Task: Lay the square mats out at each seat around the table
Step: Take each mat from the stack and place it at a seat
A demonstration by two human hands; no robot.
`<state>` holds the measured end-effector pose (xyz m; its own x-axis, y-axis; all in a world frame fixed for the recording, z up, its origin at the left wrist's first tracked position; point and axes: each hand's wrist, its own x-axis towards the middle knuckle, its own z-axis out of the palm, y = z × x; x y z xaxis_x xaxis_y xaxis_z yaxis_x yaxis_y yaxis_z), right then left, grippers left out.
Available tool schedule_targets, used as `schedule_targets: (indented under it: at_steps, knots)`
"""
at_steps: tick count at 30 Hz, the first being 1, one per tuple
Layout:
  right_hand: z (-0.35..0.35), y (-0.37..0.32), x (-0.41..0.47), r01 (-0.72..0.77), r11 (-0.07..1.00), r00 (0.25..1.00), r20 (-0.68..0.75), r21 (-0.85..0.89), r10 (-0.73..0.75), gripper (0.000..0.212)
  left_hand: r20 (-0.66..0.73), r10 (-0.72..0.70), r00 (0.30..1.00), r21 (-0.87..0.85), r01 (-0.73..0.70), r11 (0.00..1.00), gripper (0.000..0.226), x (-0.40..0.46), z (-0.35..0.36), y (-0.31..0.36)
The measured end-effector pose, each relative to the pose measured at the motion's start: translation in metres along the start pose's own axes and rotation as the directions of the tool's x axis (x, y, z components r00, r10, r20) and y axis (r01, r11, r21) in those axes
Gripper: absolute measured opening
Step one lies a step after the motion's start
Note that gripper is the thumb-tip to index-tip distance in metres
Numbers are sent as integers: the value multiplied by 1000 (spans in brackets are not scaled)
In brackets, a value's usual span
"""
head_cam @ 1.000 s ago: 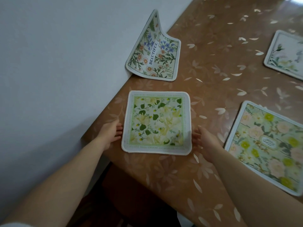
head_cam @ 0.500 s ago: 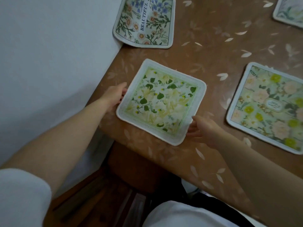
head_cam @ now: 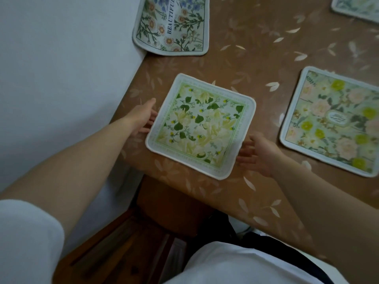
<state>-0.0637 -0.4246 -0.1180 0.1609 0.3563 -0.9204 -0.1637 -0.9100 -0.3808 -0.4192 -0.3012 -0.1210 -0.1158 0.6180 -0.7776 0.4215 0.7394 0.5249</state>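
Observation:
A square mat with green leaves and yellow flowers point(head_cam: 202, 126) lies flat on the brown table point(head_cam: 256, 64), near its front left corner. My left hand point(head_cam: 142, 116) rests at the mat's left edge, fingers spread and touching it. My right hand point(head_cam: 257, 153) hovers open at the mat's lower right edge, fingers apart, holding nothing. A mat with pink and yellow roses point(head_cam: 336, 121) lies to the right. A "BEAUTIFUL" daisy mat point(head_cam: 174, 27) lies at the back, its left side bent up against the wall. A fourth mat point(head_cam: 356, 7) shows at the top right.
A pale wall point(head_cam: 61, 58) runs along the table's left side. A wooden chair seat point(head_cam: 131, 242) stands below the table's front edge, beside my white-clothed body point(head_cam: 246, 265).
The camera has tipped further down and closer. The green-leaf mat has turned slightly clockwise and both hands have eased off its edges, the right one pulling back a little.

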Motion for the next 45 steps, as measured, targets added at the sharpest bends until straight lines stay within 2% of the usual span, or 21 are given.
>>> schedule_targets:
  at_steps: [11, 23, 26, 28, 29, 33, 34, 37, 39, 41, 45]
  knots:
    - [-5, 7, -8, -12, 999, 1000, 8, -53, 13, 43, 11, -47, 999, -5, 47, 999, 68, -3, 0, -12]
    - [-6, 9, -18, -59, 997, 997, 47, -45, 61, 45, -10, -139, 990, 85, 139, 987, 75, -4, 3, -13]
    - [-9, 5, -22, -45, 995, 999, 12, -88, 47, 41, -99, -86, 991, 224, 106, 969, 84, -10, 11, -3]
    - [-13, -2, -24, 15, 995, 999, -31, -95, -18, 36, -194, 28, 980, 348, 42, 937, 91, -14, 17, 12]
    - [-15, -8, -24, 52, 996, 998, -40, -75, -55, 35, -207, 76, 975, 352, 2, 936, 90, -15, 21, 21]
    - [-28, -32, -33, 129, 988, 991, -37, 86, -126, 34, -166, 97, 981, 23, -95, 995, 70, -19, 42, 56]
    - [-34, -36, -35, 139, 983, 990, -46, 121, -134, 35, -150, 105, 983, -12, -107, 994, 68, -20, 48, 63]
    - [-42, -33, -36, 110, 980, 994, -31, 167, -106, 38, -146, 105, 984, 46, -100, 994, 66, -16, 57, 63]
    - [-42, -20, -34, 52, 990, 999, 3, 134, -53, 45, -172, 77, 982, 171, -48, 984, 68, -11, 58, 46]
    - [-37, -5, -30, -7, 995, 1000, 30, 96, 4, 53, -220, 46, 974, 219, 3, 976, 69, -9, 54, 24]
    - [-23, 10, -28, -27, 993, 999, 48, 116, 22, 37, -330, 45, 943, 183, 17, 983, 70, -12, 42, -3]
